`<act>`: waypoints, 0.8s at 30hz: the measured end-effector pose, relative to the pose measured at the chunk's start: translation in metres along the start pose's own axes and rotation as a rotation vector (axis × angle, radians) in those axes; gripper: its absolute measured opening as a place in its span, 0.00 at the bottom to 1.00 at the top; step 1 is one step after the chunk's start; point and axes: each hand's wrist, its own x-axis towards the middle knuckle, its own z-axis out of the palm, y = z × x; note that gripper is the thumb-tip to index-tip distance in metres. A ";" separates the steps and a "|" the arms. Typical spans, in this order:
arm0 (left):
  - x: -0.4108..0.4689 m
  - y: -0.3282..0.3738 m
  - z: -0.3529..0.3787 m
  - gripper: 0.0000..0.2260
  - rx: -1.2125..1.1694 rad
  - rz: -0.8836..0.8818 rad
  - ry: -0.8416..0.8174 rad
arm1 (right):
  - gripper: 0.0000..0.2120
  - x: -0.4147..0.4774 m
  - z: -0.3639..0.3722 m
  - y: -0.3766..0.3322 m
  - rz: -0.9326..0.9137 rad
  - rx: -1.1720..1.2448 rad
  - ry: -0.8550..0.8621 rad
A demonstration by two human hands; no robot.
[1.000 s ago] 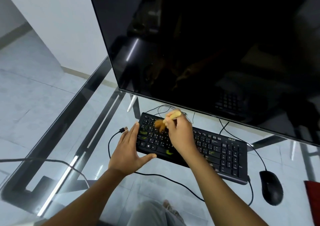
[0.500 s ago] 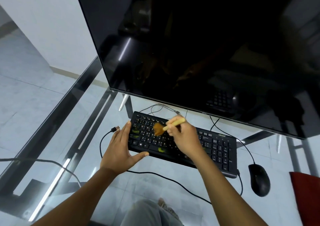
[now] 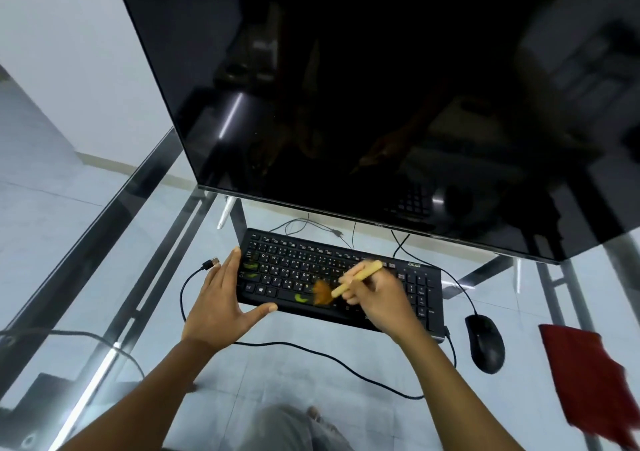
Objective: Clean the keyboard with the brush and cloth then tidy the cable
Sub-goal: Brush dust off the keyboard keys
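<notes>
On the glass desk (image 3: 104, 277) your left hand (image 3: 221, 307), fingers spread, braces the left end of the black "acer" keyboard (image 3: 419, 298) under the dark monitor (image 3: 346, 87), your right hand (image 3: 379, 296) pinching the brush (image 3: 349, 281) over the keys, mouse (image 3: 485, 343) and red cloth (image 3: 588, 374) rightward

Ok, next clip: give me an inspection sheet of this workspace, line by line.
Surface: glass table on a metal frame, floor visible through it.
Job's things: black keyboard in front of the monitor, green bits on its left keys; brush with bristles on the lower key rows; red cloth at the right edge.
Clutter: black mouse right of the keyboard.
Grippers: left hand steadies the keyboard's left end; right hand holds the brush.
Cables: keyboard cable loops along the front, USB plug lying loose.
Surroundings: dark monitor, white wall, tiled floor.
</notes>
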 end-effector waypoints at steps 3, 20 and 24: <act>0.000 0.002 0.000 0.53 -0.002 0.009 0.000 | 0.08 -0.004 -0.010 0.007 -0.046 0.003 0.292; 0.030 0.110 0.037 0.51 0.211 0.372 -0.154 | 0.05 0.008 -0.037 0.013 0.004 0.154 0.452; 0.040 0.127 0.052 0.53 0.328 0.382 -0.277 | 0.04 0.012 -0.037 0.014 0.019 0.135 0.243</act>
